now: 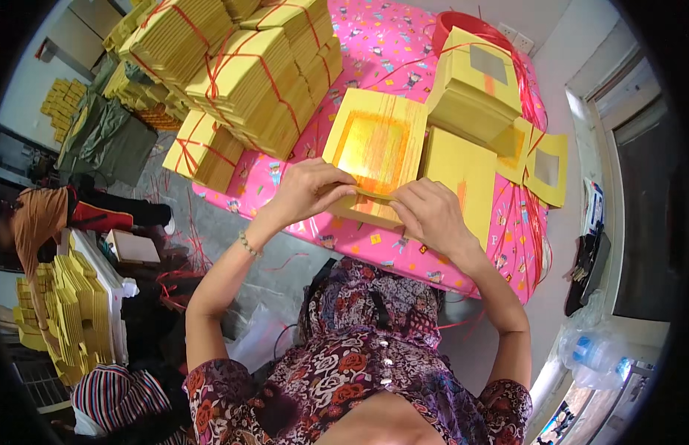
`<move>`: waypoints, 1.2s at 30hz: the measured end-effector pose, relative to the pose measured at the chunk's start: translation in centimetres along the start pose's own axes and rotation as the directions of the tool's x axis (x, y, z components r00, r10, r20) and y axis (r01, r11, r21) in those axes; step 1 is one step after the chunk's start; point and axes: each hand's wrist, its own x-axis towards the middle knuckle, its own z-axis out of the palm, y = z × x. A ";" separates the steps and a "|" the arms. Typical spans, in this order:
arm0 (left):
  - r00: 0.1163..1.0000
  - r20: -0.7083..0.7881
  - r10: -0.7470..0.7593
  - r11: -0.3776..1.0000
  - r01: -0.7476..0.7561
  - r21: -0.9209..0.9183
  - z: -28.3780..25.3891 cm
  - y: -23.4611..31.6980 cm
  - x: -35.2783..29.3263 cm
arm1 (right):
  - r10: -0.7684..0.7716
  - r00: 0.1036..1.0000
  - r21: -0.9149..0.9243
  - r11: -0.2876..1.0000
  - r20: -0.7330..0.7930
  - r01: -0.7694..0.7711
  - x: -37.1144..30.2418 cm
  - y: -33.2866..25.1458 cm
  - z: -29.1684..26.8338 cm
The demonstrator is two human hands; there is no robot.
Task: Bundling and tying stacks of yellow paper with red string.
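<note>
A flat yellow cardboard piece (378, 141) with an orange-bordered, shiny middle lies in front of me. Its near edge is pinched by the fingers of my left hand (312, 189), thumb underside toward me. A short way to the right, my right hand (433, 215) closes its fingertips on the same edge. Below that edge shows the front side of yellow card (370, 212); whether it is one piece or a stack I cannot tell. Beside my right hand lies another plain yellow cardboard piece (463, 174) with an orange streak.
Tall bundles of yellow cardboard (248, 81), tied with red strapping, stand at the left on the pink patterned tablecloth (337, 237). Stacked windowed pieces (478, 89) and a red tub (463, 26) are at the back right. Another person's brown sleeve (40, 215) shows beside more cardboard (77, 311).
</note>
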 end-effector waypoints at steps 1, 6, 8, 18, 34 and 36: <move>1.000 -0.019 0.009 0.999 -0.008 0.038 -0.2 0.2 0.4 | 0.037 0.999 0.076 0.996 0.012 -0.038 0.4 0.3 -0.2; 0.924 -0.259 0.282 0.886 -0.147 0.439 -1.2 1.8 2.5 | 0.242 0.967 0.317 0.914 0.076 -0.253 3.1 3.2 -1.6; 0.916 -0.265 0.301 0.876 -0.156 0.456 -0.6 1.4 2.1 | 0.353 0.921 0.371 0.842 0.168 -0.391 4.9 4.8 -2.4; 0.996 -0.001 0.086 0.889 -0.076 0.451 3.5 0.3 5.6 | 0.439 0.856 0.359 0.779 0.273 -0.514 10.5 13.4 -1.0; 0.996 0.091 -0.025 0.934 -0.010 0.356 4.3 -1.3 6.7 | 0.338 0.873 0.099 0.914 0.351 -0.394 15.7 16.5 5.0; 0.996 0.090 -0.022 0.932 -0.012 0.361 4.5 -1.5 6.7 | 0.343 0.859 0.126 0.901 0.379 -0.415 16.1 16.2 5.5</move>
